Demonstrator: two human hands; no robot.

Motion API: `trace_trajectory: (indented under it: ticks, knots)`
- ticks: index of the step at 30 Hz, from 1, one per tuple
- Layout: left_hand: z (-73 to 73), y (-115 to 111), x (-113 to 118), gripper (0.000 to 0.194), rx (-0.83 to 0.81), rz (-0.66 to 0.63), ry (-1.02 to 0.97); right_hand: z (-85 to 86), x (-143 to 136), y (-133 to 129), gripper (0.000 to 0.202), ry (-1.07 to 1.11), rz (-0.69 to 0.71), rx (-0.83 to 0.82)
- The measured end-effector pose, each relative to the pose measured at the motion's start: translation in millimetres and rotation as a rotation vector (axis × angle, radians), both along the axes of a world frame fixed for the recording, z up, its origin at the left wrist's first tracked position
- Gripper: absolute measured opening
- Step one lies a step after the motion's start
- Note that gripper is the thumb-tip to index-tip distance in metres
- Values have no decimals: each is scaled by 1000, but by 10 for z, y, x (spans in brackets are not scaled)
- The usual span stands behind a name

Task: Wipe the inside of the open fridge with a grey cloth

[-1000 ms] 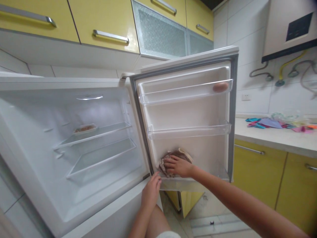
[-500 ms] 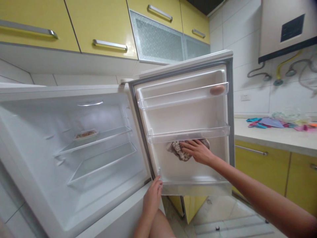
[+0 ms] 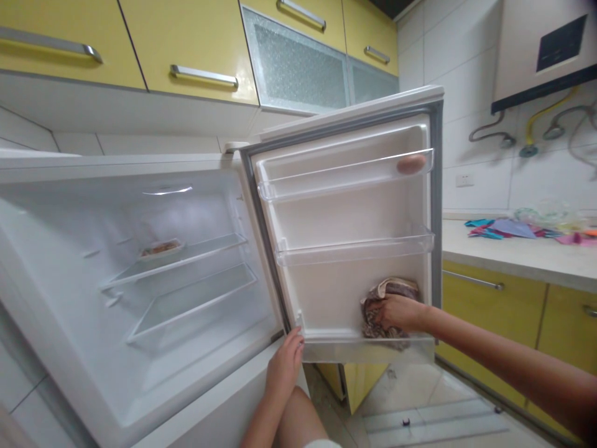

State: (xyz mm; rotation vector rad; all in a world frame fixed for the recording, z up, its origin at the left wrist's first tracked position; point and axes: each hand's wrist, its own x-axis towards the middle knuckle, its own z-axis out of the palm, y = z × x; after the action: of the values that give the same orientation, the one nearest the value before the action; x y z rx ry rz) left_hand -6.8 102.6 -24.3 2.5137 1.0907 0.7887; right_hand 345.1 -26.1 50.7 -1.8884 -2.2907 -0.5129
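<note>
My right hand (image 3: 403, 313) presses a crumpled brown patterned cloth (image 3: 394, 289) against the lower inner panel of the open refrigerator door (image 3: 326, 292). The cloth's lower edge dips behind the clear bottom door shelf (image 3: 354, 353). My left hand (image 3: 285, 361) grips the lower hinge-side corner of the door, at the end of that bottom shelf. Higher on the door run a clear middle shelf (image 3: 354, 250) and a clear top shelf (image 3: 326, 185). A brown egg-like object (image 3: 411, 164) lies at the right end of the top one.
Inside the refrigerator (image 3: 93, 348), a small food tray (image 3: 161, 247) stands on the upper glass shelf (image 3: 200, 252). Yellow cabinets (image 3: 196, 37) hang overhead. Right of the door is a counter (image 3: 508, 252) bearing colourful cloths (image 3: 510, 228). A water heater (image 3: 545, 56) hangs above it.
My right hand has carried the cloth down and to the right, from beneath the middle door shelf to the lower right corner. My left hand stays at the door's corner.
</note>
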Motion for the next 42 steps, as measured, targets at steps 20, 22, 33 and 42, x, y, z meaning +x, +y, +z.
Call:
trace_trajectory:
  ticks: [20, 22, 33, 42]
  knots:
    - [-50, 8, 26, 32, 5, -17, -77, 205, 226, -335, 67, 160, -96, 225]
    - [-39, -8, 37, 32, 9, -13, -84, 119, 189, -385, 67, 205, -175, 30]
    - [-40, -33, 45, 32, -12, 4, -99, -199, -80, 195, 26, 337, -338, -535]
    - [-47, -28, 25, 32, -30, -13, -125, -335, -942, 825, 32, 423, -121, -560]
